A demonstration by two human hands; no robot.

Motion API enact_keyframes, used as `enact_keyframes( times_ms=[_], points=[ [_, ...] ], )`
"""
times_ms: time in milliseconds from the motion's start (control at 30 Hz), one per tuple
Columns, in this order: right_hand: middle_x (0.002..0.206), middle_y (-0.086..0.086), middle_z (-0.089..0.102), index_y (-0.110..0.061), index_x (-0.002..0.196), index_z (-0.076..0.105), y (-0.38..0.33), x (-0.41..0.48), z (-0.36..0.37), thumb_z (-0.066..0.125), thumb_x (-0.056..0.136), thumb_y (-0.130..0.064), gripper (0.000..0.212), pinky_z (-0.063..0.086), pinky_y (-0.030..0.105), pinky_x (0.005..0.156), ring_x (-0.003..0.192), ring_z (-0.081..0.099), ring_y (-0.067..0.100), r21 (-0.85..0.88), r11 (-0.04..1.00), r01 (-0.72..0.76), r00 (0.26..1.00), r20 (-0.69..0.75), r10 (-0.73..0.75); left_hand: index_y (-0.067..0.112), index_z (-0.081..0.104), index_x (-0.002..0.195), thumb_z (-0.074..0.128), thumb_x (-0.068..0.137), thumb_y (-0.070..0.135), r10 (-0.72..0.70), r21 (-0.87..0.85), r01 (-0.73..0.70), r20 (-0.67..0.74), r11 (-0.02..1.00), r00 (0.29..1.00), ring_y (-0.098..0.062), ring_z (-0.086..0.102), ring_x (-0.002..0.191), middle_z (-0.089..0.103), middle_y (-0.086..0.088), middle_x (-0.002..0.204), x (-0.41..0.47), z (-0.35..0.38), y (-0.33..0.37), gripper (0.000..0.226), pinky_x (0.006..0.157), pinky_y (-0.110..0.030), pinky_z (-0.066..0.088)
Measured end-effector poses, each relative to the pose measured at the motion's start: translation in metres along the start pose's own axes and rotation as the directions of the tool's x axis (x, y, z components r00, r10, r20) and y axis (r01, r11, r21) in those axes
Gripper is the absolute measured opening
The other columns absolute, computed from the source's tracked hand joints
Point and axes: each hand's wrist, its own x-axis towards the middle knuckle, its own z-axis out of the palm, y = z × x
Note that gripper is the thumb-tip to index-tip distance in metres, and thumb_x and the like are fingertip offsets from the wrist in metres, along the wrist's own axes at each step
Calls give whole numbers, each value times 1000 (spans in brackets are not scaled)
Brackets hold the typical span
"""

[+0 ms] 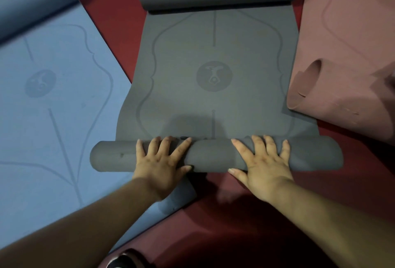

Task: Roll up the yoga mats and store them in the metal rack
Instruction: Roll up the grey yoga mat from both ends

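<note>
Both pressing grey mat [213, 88], left hand [162, 163], right hand [265, 165]

Floor [213, 214]: dark red, I see it between the mats.
Blue mat [53, 107]: left, far end curled.
Grey mat [213, 96]: middle, both ends rolled.
Pink mat [346, 43]: right, near corner curled.

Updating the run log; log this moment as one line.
phase: rolling grey mat | left hand: pressing roll | right hand: pressing roll | blue mat, pink mat: mostly flat
</note>
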Motion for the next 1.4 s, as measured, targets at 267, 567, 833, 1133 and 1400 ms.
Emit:
enact_keyframes(
  times_ms=[267,567,833,1133,1400],
  points=[
    [164,7,12,-51,154,-13,2,5,-10,11,84,-86,82,-3,70,116,151,7,36,-13,1000,20,999,45,-20,51,-31,146,-12,75,81,-116,-6,117,39,993,992,-34,-2,151,4,-1,165,2,12,9,79,115,-70,-5],
    [140,10,55,-44,150,38,13,14,-12,27,86,-80,74,26,65,111,130,47,34,-21,997,70,990,-123,-72,50,8,153,6,79,86,-41,-91,39,-24,995,999,-30,28,142,35,1,151,23,2,-8,83,115,-69,11],
    [127,9,63,-38,140,56,12,27,-10,34,85,-78,72,31,62,106,117,56,34,-8,999,54,977,-206,-54,43,36,149,9,84,90,-41,-83,29,-146,996,988,-33,48,128,55,-3,136,30,6,-6,85,109,-69,24],
    [117,2,69,-37,133,62,13,46,-14,31,85,-79,71,33,55,104,111,61,29,21,1000,20,973,-231,-14,32,44,149,18,89,83,-38,-64,22,-263,998,964,-37,53,122,57,-11,136,43,9,-6,83,105,-65,32],
    [122,-1,67,-37,137,59,15,61,-16,24,87,-80,74,35,53,103,116,60,26,0,1000,23,971,-237,-22,34,46,146,29,90,79,-29,-81,5,-298,997,954,-40,50,124,58,-7,134,46,17,9,74,108,-66,28]
  ],
)
